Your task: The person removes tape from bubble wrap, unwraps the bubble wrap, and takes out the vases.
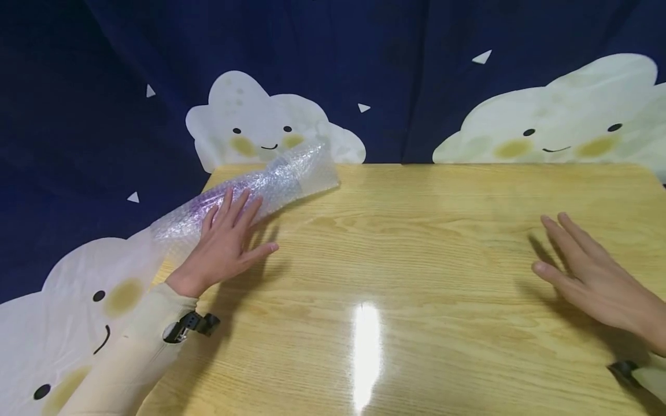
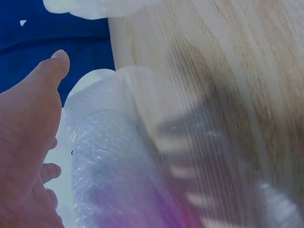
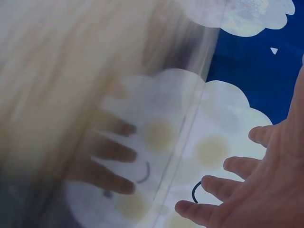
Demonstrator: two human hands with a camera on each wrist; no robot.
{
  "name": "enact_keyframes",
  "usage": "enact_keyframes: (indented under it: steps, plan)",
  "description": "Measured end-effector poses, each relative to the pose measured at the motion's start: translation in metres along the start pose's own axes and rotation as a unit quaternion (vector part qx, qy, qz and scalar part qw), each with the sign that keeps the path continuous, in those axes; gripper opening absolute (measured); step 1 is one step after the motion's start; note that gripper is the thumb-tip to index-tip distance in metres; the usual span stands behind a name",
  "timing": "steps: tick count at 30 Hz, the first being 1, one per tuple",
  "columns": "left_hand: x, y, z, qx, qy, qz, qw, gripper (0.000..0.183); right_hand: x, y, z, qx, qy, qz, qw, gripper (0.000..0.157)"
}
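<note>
Lit brightly, apparently from above; streaked with white glare (image 1: 367, 349) at the front of the table (image 1: 442, 358), glinting on the wrap (image 1: 283, 180) at its back left, dim on the cloth (image 1: 395, 63) behind it. Softly shadowed beside the hands (image 1: 221, 251) (image 1: 598, 283). Cooler and hazier in both wrist views; smeared across the table in the right one.

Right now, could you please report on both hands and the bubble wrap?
Left hand at bubble wrap, contact unclear. Right hand above table, holding nothing. Bubble wrap at far-left corner, purple showing through. No obstruction seen.
</note>
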State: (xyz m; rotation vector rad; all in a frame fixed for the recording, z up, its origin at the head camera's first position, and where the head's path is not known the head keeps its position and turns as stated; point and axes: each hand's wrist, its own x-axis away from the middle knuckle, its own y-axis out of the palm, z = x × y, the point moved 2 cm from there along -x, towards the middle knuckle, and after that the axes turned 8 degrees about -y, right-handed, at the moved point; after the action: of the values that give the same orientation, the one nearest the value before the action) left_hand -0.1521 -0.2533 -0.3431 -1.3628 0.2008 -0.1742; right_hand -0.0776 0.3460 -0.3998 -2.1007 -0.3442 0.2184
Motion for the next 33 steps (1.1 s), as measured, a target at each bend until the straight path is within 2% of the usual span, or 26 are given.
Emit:
enact_keyframes:
  steps: [10, 16, 25, 33]
  plan:
    - [0.0, 0.001, 0.0, 0.0, 0.004, 0.005, 1.0, 0.095, -0.007, 0.002, -0.013, -0.039, -0.009, 0.018, 0.999, 0.077]
    - [-0.002, 0.003, 0.0, 0.001, 0.008, 0.005, 1.0, 0.095, -0.014, 0.002, -0.021, -0.052, -0.005, 0.016, 0.999, 0.079]
    - [-0.003, -0.001, -0.001, -0.004, 0.006, 0.001, 1.0, 0.092, -0.023, 0.007, -0.028, -0.082, -0.009, 0.03, 0.996, 0.076]
    - [-0.006, -0.006, 0.001, -0.009, 0.016, 0.002, 0.9998, 0.089, -0.029, 0.007, -0.032, -0.088, -0.017, 0.033, 0.995, 0.072]
